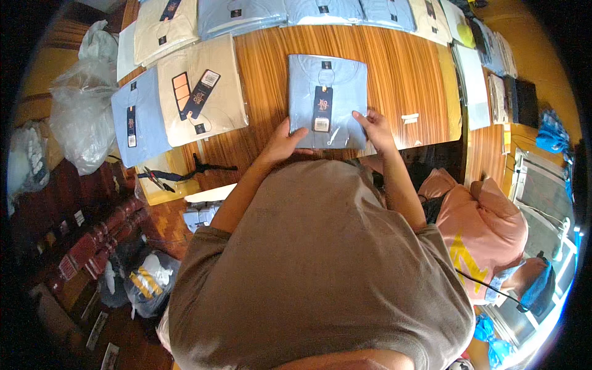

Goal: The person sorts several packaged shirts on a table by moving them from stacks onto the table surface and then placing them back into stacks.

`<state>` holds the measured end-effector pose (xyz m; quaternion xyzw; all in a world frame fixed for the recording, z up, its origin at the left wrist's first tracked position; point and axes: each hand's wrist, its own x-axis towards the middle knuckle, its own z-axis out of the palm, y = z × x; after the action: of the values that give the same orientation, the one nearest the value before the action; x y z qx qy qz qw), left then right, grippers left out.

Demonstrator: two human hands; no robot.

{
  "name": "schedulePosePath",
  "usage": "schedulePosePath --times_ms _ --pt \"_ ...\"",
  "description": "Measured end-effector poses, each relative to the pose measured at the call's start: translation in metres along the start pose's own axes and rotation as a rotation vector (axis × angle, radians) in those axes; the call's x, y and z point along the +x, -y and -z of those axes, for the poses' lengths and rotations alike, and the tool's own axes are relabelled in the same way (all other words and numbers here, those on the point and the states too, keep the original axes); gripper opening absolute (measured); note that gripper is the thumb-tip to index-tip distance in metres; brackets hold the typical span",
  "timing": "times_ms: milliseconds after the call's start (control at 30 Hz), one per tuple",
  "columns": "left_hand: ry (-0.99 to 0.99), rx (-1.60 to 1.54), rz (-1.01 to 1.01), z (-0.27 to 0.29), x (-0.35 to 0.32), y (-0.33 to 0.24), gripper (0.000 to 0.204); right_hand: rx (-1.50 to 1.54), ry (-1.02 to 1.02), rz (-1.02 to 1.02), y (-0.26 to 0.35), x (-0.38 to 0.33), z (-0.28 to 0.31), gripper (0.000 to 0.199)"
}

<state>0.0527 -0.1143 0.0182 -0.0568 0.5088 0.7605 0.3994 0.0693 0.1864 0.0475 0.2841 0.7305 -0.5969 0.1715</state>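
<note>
Lying flat, bagged light-blue shirt (327,98)

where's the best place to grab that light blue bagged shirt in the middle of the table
Probably the near bottom corners, from the person's side: the light blue shirt pack lies flat on the wooden table, and the left hand and right hand already rest there.

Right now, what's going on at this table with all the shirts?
A person stands at a wooden table with both hands on a folded light blue shirt in a clear bag. The left hand grips its near left corner and the right hand its near right edge; the packet lies flat on the wood. More bagged shirts, beige and blue, lie to the left and along the far edge. Another person in a pink top is at the right.
</note>
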Motion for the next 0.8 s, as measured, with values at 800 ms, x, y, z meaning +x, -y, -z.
schedulePosePath --times_ms 800 --pt "-0.830 1.275 -0.389 -0.043 0.032 -0.119 0.053 -1.522 0.448 0.815 0.068 -0.018 0.025 0.059"
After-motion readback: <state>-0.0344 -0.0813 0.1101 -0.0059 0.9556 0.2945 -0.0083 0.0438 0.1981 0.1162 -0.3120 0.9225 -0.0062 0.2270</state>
